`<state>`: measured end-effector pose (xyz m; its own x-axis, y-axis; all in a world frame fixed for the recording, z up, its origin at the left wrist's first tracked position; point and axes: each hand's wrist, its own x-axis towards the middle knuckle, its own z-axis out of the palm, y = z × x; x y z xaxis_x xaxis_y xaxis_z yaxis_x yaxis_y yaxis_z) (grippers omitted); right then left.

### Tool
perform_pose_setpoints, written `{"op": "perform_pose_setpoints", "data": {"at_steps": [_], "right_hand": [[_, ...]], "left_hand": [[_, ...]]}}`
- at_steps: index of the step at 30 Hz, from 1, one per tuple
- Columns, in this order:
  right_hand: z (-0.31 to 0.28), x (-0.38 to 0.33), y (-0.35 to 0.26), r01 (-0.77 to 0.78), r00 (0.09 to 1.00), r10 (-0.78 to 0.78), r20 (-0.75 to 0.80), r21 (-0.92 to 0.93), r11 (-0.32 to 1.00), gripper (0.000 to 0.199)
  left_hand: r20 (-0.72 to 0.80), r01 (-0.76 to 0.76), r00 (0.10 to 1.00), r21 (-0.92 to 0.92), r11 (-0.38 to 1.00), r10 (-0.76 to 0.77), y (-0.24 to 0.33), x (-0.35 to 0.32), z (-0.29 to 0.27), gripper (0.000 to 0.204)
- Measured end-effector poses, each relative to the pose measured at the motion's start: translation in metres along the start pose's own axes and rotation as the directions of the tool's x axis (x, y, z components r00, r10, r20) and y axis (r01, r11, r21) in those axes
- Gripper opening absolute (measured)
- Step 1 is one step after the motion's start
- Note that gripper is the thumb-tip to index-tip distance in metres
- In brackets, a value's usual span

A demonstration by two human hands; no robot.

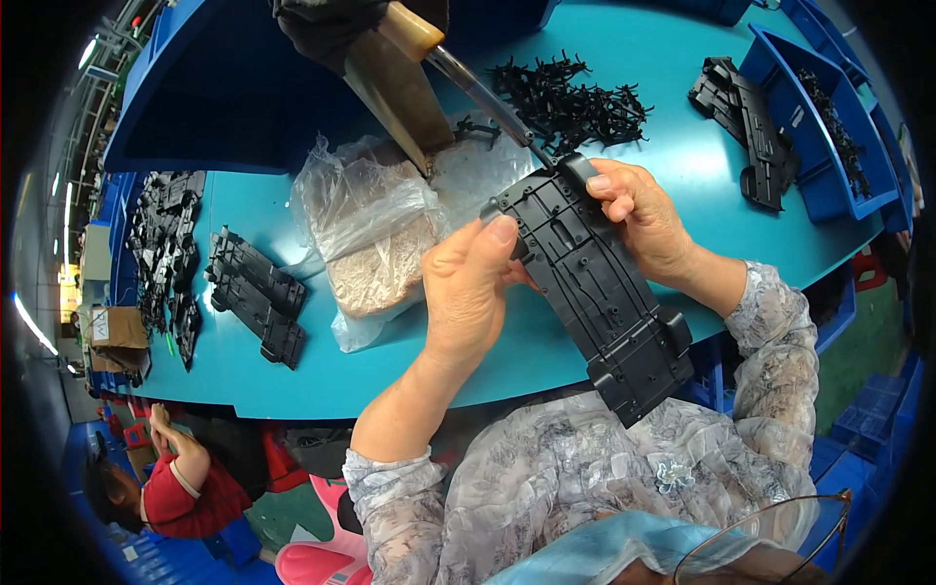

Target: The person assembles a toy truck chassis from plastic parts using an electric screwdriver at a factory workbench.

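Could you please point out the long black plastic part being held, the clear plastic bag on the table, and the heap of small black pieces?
long black plastic part [595, 283], head view, middle of its ribbed face.
clear plastic bag [375, 229], head view, its crinkled top side.
heap of small black pieces [570, 97], head view, centre of the heap.

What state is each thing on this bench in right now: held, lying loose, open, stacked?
Black panel: held in the air, tilted, by both hands.
Left hand: gripping the panel's left edge.
Right hand: gripping the panel's top end.
Screwdriver: hanging, tip by the panel's top.
Plastic bag: open, crumpled, on the table.
Small black parts: loose heap.
Panels at left: stacked flat.
Blue bin: open, holding parts.
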<state>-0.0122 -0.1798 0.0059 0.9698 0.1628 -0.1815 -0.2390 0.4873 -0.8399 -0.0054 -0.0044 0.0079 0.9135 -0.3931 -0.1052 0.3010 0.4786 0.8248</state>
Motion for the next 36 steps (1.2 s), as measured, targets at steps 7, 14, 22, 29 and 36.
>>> {"op": "perform_pose_setpoints", "data": {"at_steps": [7, 14, 22, 29, 36], "right_hand": [[-0.009, 0.005, 0.004, 0.049, 0.998, -0.049, 0.038, -0.025, 0.998, 0.012], [-0.012, 0.007, -0.001, -0.05, 0.999, 0.05, 0.007, -0.018, 0.999, 0.012], [-0.017, 0.014, 0.005, -0.073, 0.997, 0.073, 0.005, 0.047, 0.996, 0.012], [-0.015, 0.021, -0.003, -0.078, 0.997, 0.079, -0.014, 0.056, 0.995, 0.011], [-0.012, 0.029, -0.005, -0.046, 0.997, 0.05, -0.065, 0.054, 0.997, 0.008]], "left_hand": [[-0.001, -0.038, 0.999, 0.029, 0.999, 0.038, -0.002, 0.0, -0.002, 0.021], [-0.048, 0.028, 0.998, -0.05, 0.998, -0.031, -0.012, 0.008, -0.01, 0.022], [-0.079, 0.072, 0.994, -0.098, 0.993, -0.08, -0.005, 0.01, 0.004, 0.024], [-0.08, 0.111, 0.989, -0.174, 0.979, -0.127, -0.003, 0.019, 0.005, 0.026], [-0.085, 0.068, 0.993, -0.204, 0.977, -0.087, 0.003, 0.026, 0.008, 0.023]]}}
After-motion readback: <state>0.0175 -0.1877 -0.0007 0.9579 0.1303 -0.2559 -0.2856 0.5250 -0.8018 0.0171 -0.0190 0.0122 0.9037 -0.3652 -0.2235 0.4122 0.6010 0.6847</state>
